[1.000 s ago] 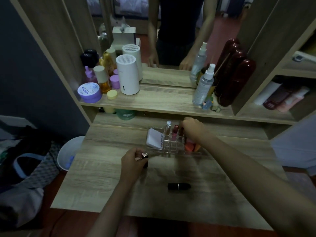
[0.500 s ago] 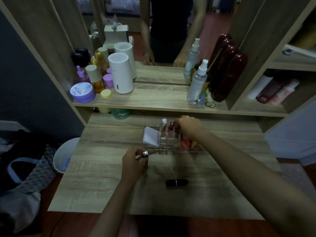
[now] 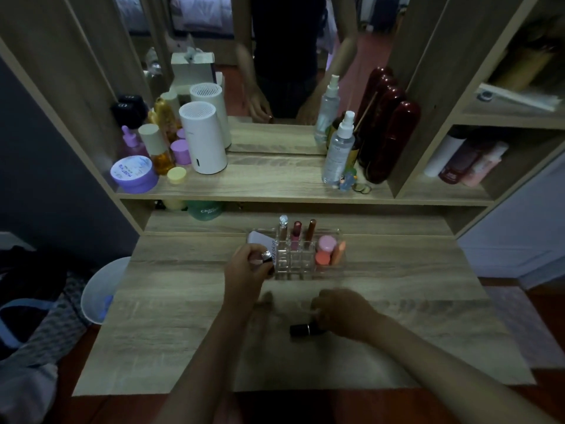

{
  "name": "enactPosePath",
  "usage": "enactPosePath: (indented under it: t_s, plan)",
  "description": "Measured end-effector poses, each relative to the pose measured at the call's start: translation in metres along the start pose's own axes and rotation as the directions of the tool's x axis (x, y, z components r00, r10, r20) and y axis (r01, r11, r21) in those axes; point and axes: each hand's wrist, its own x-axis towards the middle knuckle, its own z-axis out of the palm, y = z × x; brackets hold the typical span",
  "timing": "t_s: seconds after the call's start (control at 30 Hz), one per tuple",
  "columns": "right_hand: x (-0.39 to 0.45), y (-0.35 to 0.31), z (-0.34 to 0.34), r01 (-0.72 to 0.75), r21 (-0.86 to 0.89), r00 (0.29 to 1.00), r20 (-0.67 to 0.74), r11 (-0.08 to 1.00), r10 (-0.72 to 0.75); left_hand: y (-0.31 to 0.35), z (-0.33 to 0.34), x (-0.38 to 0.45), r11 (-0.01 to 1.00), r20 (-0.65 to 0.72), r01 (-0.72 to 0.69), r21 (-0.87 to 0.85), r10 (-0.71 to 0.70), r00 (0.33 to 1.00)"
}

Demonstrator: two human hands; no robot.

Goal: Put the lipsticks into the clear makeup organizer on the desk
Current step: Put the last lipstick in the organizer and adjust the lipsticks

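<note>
The clear makeup organizer (image 3: 295, 269) stands at the back middle of the wooden desk (image 3: 183, 316). Three slim lip tubes (image 3: 296, 234) stand upright in its rear slots; pink and orange pots (image 3: 324, 243) fill its right compartment. My left hand (image 3: 244, 270) is shut on a black lipstick with a silver end (image 3: 266, 257), held against the organizer's left front corner. A second black lipstick (image 3: 301, 329) lies flat on the desk in front. My right hand (image 3: 342, 313) is curled over that lipstick's right end, slightly blurred.
A shelf above the desk carries a white cylinder (image 3: 203, 139), a purple jar (image 3: 134, 174), a clear spray bottle (image 3: 338, 151) and dark red bottles (image 3: 388, 139) in front of a mirror. A white bin (image 3: 99, 289) stands on the floor to the left.
My right hand left the organizer and dropped down to the lipstick lying on the desk. My left hand moved its lipstick up to the organizer's left front corner.
</note>
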Motion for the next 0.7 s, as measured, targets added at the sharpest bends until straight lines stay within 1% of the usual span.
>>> enactPosePath:
  t_s: [0.03, 0.07, 0.2, 0.33, 0.47, 0.53, 0.6, 0.7]
  plan:
    - [0.000, -0.001, 0.010, -0.007, 0.006, 0.999, 0.035, 1.000, 0.006, 0.003, 0.001, 0.004, 1.000, -0.002, -0.022, 0.009, 0.022, 1.000]
    - [0.000, -0.003, 0.018, -0.015, 0.019, 0.999, 0.039, 1.000, 0.015, 0.006, 0.003, 0.008, 0.999, -0.003, -0.041, 0.018, 0.041, 0.999]
    - [0.001, -0.003, 0.034, -0.050, 0.067, 0.998, -0.032, 0.996, 0.053, 0.011, 0.011, 0.023, 0.999, 0.007, -0.017, 0.048, 0.016, 1.000]
    - [0.002, -0.005, 0.041, -0.047, 0.088, 0.997, -0.049, 0.995, 0.052, 0.015, 0.019, 0.034, 0.997, 0.009, -0.040, 0.073, 0.039, 0.999]
    - [0.001, -0.003, 0.042, -0.074, 0.193, 0.996, -0.040, 0.978, 0.084, 0.016, 0.025, 0.039, 0.999, -0.007, -0.015, 0.051, 0.016, 1.000]
    - [0.001, -0.001, 0.038, -0.087, 0.294, 0.993, -0.046, 0.952, 0.104, 0.016, 0.028, 0.040, 0.999, -0.006, 0.011, 0.043, -0.011, 1.000]
    - [-0.001, 0.002, 0.030, -0.088, 0.390, 0.985, -0.101, 0.916, 0.138, 0.014, 0.032, 0.041, 0.999, 0.003, 0.023, 0.047, -0.023, 1.000]
    - [0.000, 0.006, 0.009, -0.034, 0.471, 0.949, -0.260, 0.881, 0.176, 0.012, 0.036, 0.042, 0.998, 0.016, 0.019, 0.052, -0.020, 1.000]
